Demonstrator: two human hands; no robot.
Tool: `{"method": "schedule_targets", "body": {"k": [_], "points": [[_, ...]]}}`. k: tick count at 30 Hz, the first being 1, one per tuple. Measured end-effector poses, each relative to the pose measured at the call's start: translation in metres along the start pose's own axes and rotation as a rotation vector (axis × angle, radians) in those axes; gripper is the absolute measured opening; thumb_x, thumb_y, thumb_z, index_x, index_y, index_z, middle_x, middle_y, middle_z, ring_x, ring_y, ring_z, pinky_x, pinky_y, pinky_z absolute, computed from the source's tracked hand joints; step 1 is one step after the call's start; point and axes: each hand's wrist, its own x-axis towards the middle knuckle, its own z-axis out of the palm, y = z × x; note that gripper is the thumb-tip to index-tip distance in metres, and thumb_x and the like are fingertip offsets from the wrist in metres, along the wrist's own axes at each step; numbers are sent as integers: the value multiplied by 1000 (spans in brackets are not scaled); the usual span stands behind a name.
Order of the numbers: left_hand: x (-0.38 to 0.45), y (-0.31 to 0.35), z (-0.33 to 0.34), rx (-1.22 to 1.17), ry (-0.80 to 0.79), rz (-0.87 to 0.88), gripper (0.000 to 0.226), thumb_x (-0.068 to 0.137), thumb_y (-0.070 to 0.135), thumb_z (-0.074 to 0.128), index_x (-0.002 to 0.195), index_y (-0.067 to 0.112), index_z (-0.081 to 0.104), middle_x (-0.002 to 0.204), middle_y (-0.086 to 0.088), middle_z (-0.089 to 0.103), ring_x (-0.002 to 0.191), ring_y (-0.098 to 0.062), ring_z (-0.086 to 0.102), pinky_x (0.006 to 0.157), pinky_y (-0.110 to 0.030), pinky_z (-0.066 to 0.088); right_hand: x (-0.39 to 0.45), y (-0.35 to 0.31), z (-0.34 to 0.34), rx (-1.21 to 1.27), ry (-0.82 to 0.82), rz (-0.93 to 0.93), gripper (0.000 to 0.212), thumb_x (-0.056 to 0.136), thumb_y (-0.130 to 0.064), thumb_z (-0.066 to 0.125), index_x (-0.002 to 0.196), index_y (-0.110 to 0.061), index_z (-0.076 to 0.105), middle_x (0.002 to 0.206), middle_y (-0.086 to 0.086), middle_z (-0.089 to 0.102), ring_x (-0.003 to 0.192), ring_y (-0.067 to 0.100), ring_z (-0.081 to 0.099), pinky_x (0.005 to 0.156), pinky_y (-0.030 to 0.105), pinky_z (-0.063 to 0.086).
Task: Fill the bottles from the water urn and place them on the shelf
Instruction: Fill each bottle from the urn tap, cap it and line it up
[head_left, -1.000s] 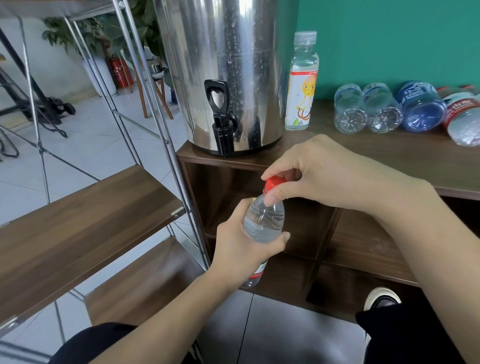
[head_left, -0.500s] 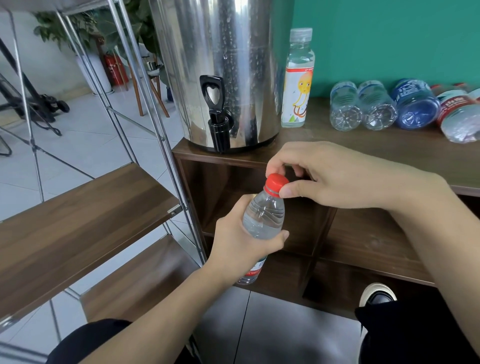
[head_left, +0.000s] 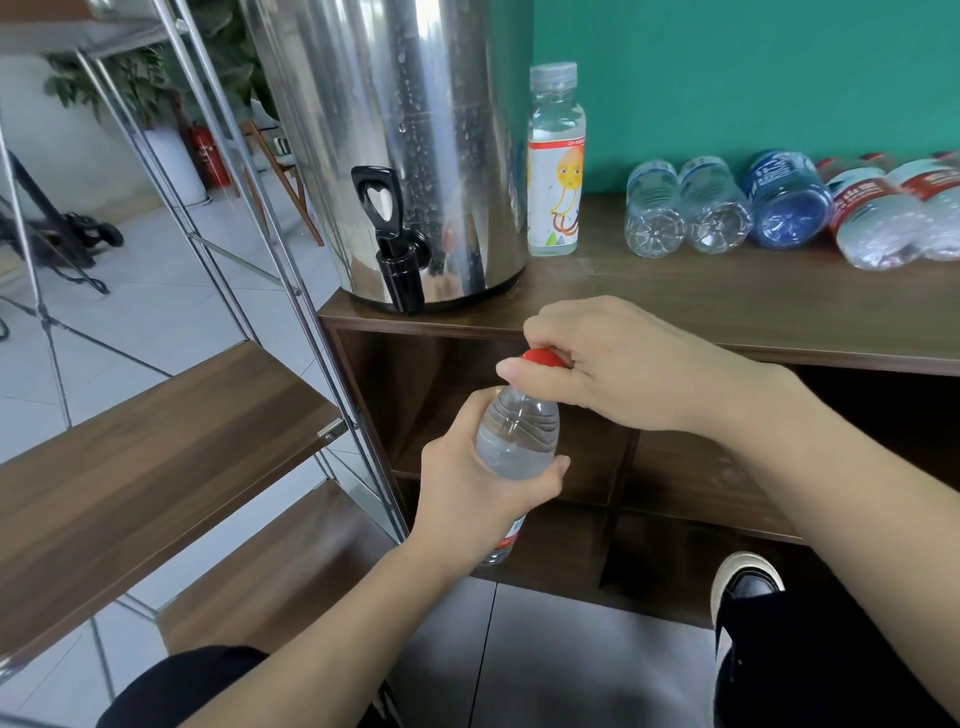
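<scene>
The bottle (head_left: 517, 436), clear and apparently filled, sits at frame centre, gripped around its body by the left hand (head_left: 480, 493). The right hand (head_left: 613, 369) pinches the red cap (head_left: 542, 357) (capping step, by the look of it). Next: carry it to the shelf (head_left: 156, 441) at 9 o'clock; the urn (head_left: 395, 130) stands at 12.

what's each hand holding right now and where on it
Left hand grips the bottle round its middle; right hand pinches its red cap.

Single head-worn view, wide-angle. It looks forward and down, close upon both hands before the cabinet (head_left: 727, 312) and urn (head_left: 395, 130).
</scene>
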Motion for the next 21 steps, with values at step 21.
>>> {"method": "schedule_targets", "body": {"k": [21], "points": [[114,141,18,-299,239,166,42,74,14,89,101,33,62,98,10,76,93,-11,76,90,-40,62,-44,117,-12,0,251,349,45,92,-60,53,110,-23,69,106,-6,63,104,17,57,96,44,49]]}}
